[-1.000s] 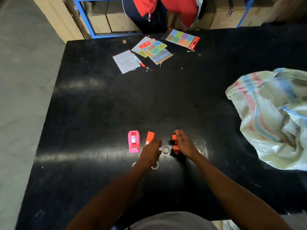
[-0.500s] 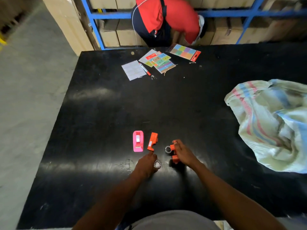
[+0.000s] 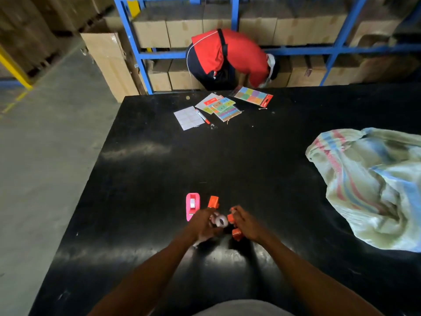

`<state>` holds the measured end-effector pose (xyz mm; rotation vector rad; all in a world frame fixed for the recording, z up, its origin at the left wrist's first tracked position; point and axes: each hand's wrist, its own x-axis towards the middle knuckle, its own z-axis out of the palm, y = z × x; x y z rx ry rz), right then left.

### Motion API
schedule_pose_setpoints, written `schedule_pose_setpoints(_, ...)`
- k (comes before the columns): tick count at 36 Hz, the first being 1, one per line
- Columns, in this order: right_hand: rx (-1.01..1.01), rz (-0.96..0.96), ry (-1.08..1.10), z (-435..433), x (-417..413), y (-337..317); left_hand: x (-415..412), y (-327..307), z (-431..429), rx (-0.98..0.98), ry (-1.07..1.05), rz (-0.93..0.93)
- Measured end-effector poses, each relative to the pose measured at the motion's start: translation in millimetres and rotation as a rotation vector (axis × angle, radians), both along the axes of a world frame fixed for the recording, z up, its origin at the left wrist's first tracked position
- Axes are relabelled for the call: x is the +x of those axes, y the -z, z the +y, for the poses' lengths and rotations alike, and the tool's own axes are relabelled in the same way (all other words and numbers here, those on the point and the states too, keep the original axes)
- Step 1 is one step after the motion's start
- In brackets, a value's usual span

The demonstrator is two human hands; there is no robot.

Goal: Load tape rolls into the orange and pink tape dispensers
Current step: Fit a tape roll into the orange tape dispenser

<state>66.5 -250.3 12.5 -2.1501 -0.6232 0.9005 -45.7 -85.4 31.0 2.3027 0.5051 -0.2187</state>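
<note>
A pink tape dispenser (image 3: pixel 192 205) lies flat on the black table (image 3: pixel 227 160), just left of my hands. A second orange piece (image 3: pixel 213 201) lies beside it. My left hand (image 3: pixel 204 224) is shut on a small clear tape roll (image 3: pixel 220 220), raised off the table. My right hand (image 3: pixel 247 223) grips an orange tape dispenser (image 3: pixel 235 230), whose ends show at my fingertips and under my palm. The roll is right next to the orange dispenser, nearly touching it.
A large striped woven sack (image 3: pixel 373 185) covers the table's right side. Sticker sheets, cards and a pen (image 3: pixel 216 108) lie at the far edge. A person in red (image 3: pixel 230 58) bends over behind the table by blue shelving with cartons. Concrete floor lies left.
My left hand picked a tape roll up from the table and brought it toward the orange dispenser held by my right hand. The camera tilted up, showing more of the shelving.
</note>
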Motion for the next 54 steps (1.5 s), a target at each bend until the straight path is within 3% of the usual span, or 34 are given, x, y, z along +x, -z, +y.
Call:
schedule_pose_setpoints(8, 0.056, -0.016, 0.028, 12.3, 2.9, -3.0, 11.1, -11.7, 0.1, -0.058, -0.016, -0.093)
schedule_pose_setpoints(15, 0.092, 0.018, 0.048, 13.4, 2.8, -11.1, 18.7, -12.7, 2.5, -0.286, -0.099, -0.087)
schedule_pose_setpoints(21, 0.115, 0.031, 0.055, 13.6, 9.0, -11.2, 26.7, -11.4, 2.8, -0.370, -0.121, -0.091)
schedule_pose_setpoints(32, 0.105, 0.011, -0.057, 12.3, 21.5, -19.2, 32.6, -12.9, 13.1, -0.602, -0.052, 0.028)
schedule_pose_setpoints(41, 0.092, 0.006, -0.113, 16.8, 34.8, -14.3, 44.4, -7.1, 21.3, -0.849, -0.172, 0.102)
schedule_pose_setpoints(47, 0.009, 0.005, -0.198, 21.8, 39.5, -14.9, 49.8, -6.7, 24.0, -0.692, -0.133, 0.079)
schedule_pose_setpoints(54, 0.032, 0.077, -0.062, 27.5, 37.0, -16.2, 50.8, -5.3, 16.2, -0.519, -0.121, -0.060)
